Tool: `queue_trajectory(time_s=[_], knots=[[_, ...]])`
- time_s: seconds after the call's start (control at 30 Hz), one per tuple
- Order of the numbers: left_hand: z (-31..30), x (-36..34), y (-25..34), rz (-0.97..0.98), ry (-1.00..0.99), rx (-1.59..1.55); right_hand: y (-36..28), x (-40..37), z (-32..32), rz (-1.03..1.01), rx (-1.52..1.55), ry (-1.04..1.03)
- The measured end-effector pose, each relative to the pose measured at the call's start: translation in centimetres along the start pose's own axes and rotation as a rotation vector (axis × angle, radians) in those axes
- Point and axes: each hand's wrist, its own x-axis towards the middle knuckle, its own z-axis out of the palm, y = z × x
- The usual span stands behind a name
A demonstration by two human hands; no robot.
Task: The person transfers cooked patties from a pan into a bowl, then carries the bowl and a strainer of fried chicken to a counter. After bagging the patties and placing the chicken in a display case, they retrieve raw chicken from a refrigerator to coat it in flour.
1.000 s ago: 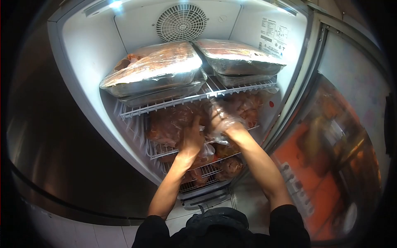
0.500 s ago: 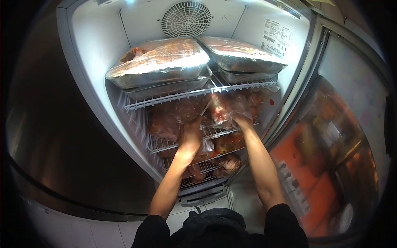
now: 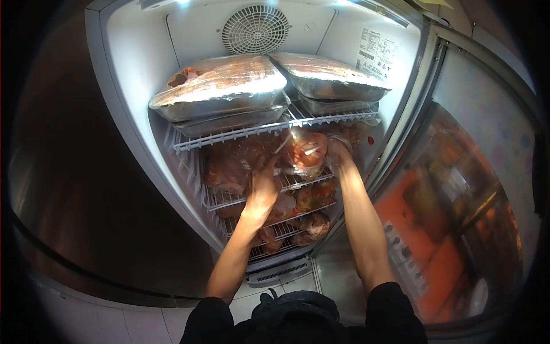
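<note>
A clear plastic bag of reddish meat (image 3: 307, 152) rests on the second wire shelf of the open fridge, between my hands. My left hand (image 3: 264, 179) touches the plastic at its left side, with fingers partly hidden by the film and shadow. Around the right side of the bag, my right hand (image 3: 339, 150) reaches in under the top shelf, its fingertips hidden by plastic. Another bag of meat (image 3: 229, 166) lies left of my left hand on the same shelf.
Two film-covered metal trays (image 3: 223, 86) (image 3: 329, 77) sit on the top wire shelf (image 3: 246, 133). Lower shelves hold more bagged meat (image 3: 314, 225). The glass door (image 3: 458, 200) stands open at the right, and a dark panel (image 3: 103, 189) is at the left.
The meat bag between my hands has turned and shows a broader, rounder side. My right hand has moved slightly up and right; my left hand's fingers look more extended.
</note>
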Motion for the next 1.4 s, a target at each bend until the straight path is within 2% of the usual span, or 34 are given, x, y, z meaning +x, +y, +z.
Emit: queue_trajectory(time_s=[0.13, 0.2, 0.23, 0.27, 0.3, 0.37, 0.43, 0.5, 0.57, 0.6, 0.67, 0.7, 0.77, 0.8, 0.87, 0.9, 0.97, 1.03, 1.07, 1.1, 1.13, 1.17, 1.2, 1.23, 1.27, 1.33, 1.37, 1.4], knots=[[2.0, 0.2, 1.4, -0.085, 0.003, -0.042, -0.1, 0.0, 0.0, -0.09, -0.136, -0.015], [1.9, 0.4, 1.9, -0.129, -0.016, -0.122, -0.9, -0.5, -0.7, -0.146, -0.166, 0.073], [1.5, 0.5, 2.3, -0.175, -0.065, -0.141, -1.6, -0.9, -1.1, -0.122, -0.104, 0.144], [0.8, 0.7, 2.8, -0.222, -0.116, -0.159, -6.0, -3.1, -2.4, 0.047, 0.109, 0.196], [0.5, 0.8, 3.1, -0.268, -0.167, -0.178, -7.3, -4.3, -2.5, 0.146, 0.231, 0.158], [0.7, 1.0, 3.3, -0.271, -0.188, -0.154, -9.4, -7.3, -1.9, -0.272, 0.243, 0.004], [1.0, 1.3, 3.9, -0.342, -0.269, -0.097, -9.3, -6.4, -2.9, -0.115, -0.218, -0.192], [2.1, 1.4, 3.5, -0.189, -0.262, 0.006, -8.9, -5.4, -3.4, 0.005, -0.363, -0.24], [2.2, 1.6, 3.5, -0.099, -0.298, -0.009, -7.0, -4.1, -3.0, 0.07, -0.205, -0.14], [2.4, 1.3, 2.7, -0.029, -0.279, -0.013, -2.0, -2.8, -2.6, -0.125, 0.227, -0.186], [2.8, 0.0, 0.2, 0.104, -0.216, -0.022, -1.4, -2.0, -2.2, -0.096, 0.093, 0.028], [2.2, -0.6, 0.1, 0.112, -0.22, 0.081, -1.0, -1.4, -1.8, -0.084, 0.027, 0.127], [0.5, -2.2, 0.3, 0.121, -0.241, 0.296, 0.9, 0.3, -0.6, -0.233, -0.388, 0.199], [-0.8, -2.4, 1.6, 0.072, -0.309, 0.354, -2.9, -0.9, -2.4, -0.296, -0.84, 0.08], [-1.1, -3.6, 0.9, 0.116, -0.329, 0.516, -4.6, -1.5, -2.9, -0.272, -1.112, -0.074], [-1.2, -3.9, 0.7, 0.141, -0.34, 0.597, -3.6, -1.1, -3.1, -0.187, -0.935, -0.095], [-1.3, -2.1, 0.0, 0.07, -0.256, 0.534, -1.7, -0.7, -2.5, -0.183, -0.764, -0.038], [-1.3, -1.9, -0.5, 0.04, -0.209, 0.476, -0.4, -0.3, -1.5, -0.351, -0.763, 0.124], [-0.7, -1.9, -1.4, 0.056, -0.195, 0.447, -3.8, -0.6, -2.5, -0.01, 0.016, -0.102], [-0.3, -1.9, -1.7, 0.073, -0.181, 0.415, -7.2, -1.0, -3.6, 0.394, 0.765, -0.036], [0.2, -2.0, -1.3, 0.079, -0.134, 0.472, -4.1, -0.1, -6.6, 0.246, 0.914, -0.364], [0.0, -1.6, -0.6, 0.058, -0.146, 0.385, -1.7, 0.0, -4.2, -0.037, 0.758, -0.187], [-0.6, -1.2, 0.4, 0.036, -0.162, 0.3, 0.7, 0.1, -1.8, -0.295, 0.49, 0.075], [-0.9, -0.8, 1.0, 0.011, -0.178, 0.215, 3.2, 0.2, 0.5, -0.451, 0.238, 0.367], [-0.8, -0.5, 1.0, 0.016, -0.175, 0.137, -2.3, -2.1, -0.8, -0.357, 0.384, 0.358], [-0.1, 0.8, 1.2, 0.074, -0.086, 0.058, -7.1, -4.1, -3.6, -0.102, 0.542, 0.21], [0.3, 1.8, 1.4, 0.104, -0.042, 0.019, -7.6, -4.0, -4.9, 0.055, 0.556, 0.078], [0.2, 2.8, 2.3, -0.002, -0.088, -0.033, -7.0, -4.0, -5.1, 0.092, 0.596, -0.004]])
